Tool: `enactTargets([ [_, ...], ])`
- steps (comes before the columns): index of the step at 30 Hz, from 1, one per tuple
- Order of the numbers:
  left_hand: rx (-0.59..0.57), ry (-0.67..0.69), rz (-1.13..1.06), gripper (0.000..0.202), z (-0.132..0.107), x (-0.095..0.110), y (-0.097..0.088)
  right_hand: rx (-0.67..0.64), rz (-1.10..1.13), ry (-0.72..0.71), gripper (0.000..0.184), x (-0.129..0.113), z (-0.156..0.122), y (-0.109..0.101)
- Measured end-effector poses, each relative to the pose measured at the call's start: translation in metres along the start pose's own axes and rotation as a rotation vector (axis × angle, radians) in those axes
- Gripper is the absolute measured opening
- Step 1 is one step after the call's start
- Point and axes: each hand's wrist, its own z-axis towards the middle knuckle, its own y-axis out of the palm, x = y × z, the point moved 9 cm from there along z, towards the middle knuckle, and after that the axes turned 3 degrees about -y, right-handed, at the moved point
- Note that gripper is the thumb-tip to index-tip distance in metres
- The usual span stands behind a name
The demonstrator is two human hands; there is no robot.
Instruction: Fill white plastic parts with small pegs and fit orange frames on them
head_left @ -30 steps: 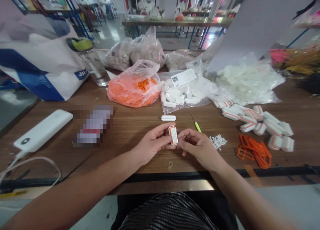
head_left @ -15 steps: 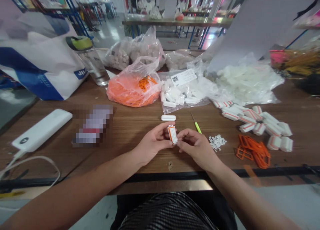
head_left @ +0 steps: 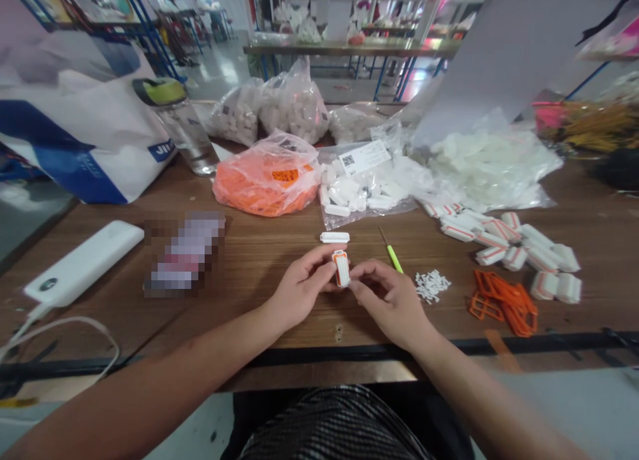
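Note:
A small white rectangular connector with an orange frame (head_left: pixel 342 269) stands upright at the fingertips of my left hand (head_left: pixel 303 284), which is shut on it. My right hand (head_left: pixel 389 301) lies just to its right, fingers loosely curled, close to the connector's right side; I cannot tell whether they touch it. Part of the connector's lower end is hidden by my left fingers. A white plastic housing (head_left: pixel 335 237) lies on the wooden table (head_left: pixel 259 247) just above my hands. A green-handled pick (head_left: pixel 394 258) lies further right, beside a small heap of tiny white pieces (head_left: pixel 432 285).
Orange frames (head_left: pixel 502 303) and white blocks with orange stripes (head_left: pixel 504 243) lie to the right. Behind are plastic bags of orange (head_left: pixel 264 177) and white parts (head_left: pixel 362 180). A white power bank (head_left: pixel 84 263), a pixelated object (head_left: pixel 184 255) and a water bottle (head_left: pixel 180 127) stand left.
The connector has shifted slightly left into my left fingertips. My right hand has drawn back a little from it, and the head view has moved slightly.

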Motion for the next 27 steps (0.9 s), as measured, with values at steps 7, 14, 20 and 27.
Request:
enactTargets([
  [7, 0.018, 0.104, 0.15, 0.028, -0.003, 0.012, 0.0, 0.03, 0.008, -0.023, 0.015, 0.0, -0.001, 0.001],
  [14, 0.028, 0.058, 0.162, 0.024, -0.004, 0.012, 0.0, 0.01, 0.025, -0.034, 0.016, 0.002, 0.0, 0.004],
  [20, -0.011, 0.126, 0.295, 0.03, -0.001, 0.013, -0.001, 0.092, -0.135, -0.068, 0.011, -0.011, 0.0, -0.002],
  [27, 0.047, 0.072, 0.278, 0.038, 0.007, 0.005, -0.011, 0.38, -0.694, 0.128, 0.019, -0.019, 0.019, -0.158],
])
